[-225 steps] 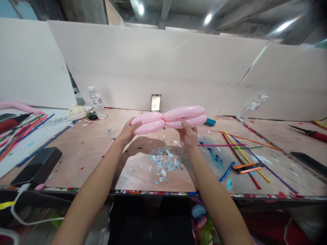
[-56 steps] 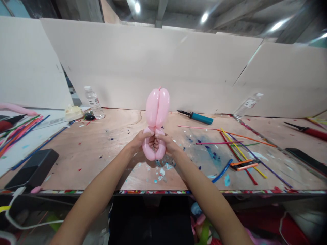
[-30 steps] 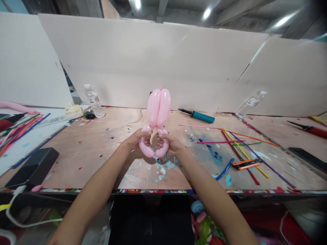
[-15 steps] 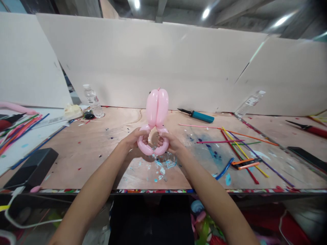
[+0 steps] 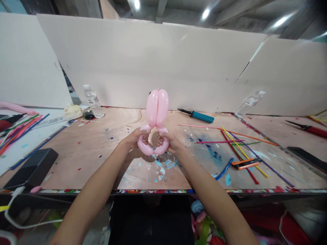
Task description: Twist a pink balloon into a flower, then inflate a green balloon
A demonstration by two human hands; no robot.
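A pink twisted balloon (image 5: 152, 108) is held upright over the middle of the wooden table (image 5: 92, 163). Its upper part is two long bubbles side by side; below a twist, a curved loop opens downward and round. My left hand (image 5: 135, 138) has its fingers wrapped round the left side of the loop. On the right side of the same loop, my right hand (image 5: 170, 141) is closed in the same way. Both hands' fingertips show inside the loop. Blue and white paint flecks lie on the table beneath the balloon.
Behind stand a teal hand pump (image 5: 201, 116), two clear bottles (image 5: 94, 102) and a white partition (image 5: 153, 51). At right lie uninflated balloons (image 5: 251, 141), an orange cutter (image 5: 246, 163) and a red pump (image 5: 315, 130). A black box (image 5: 33, 168) sits at left, near more balloons (image 5: 20, 131).
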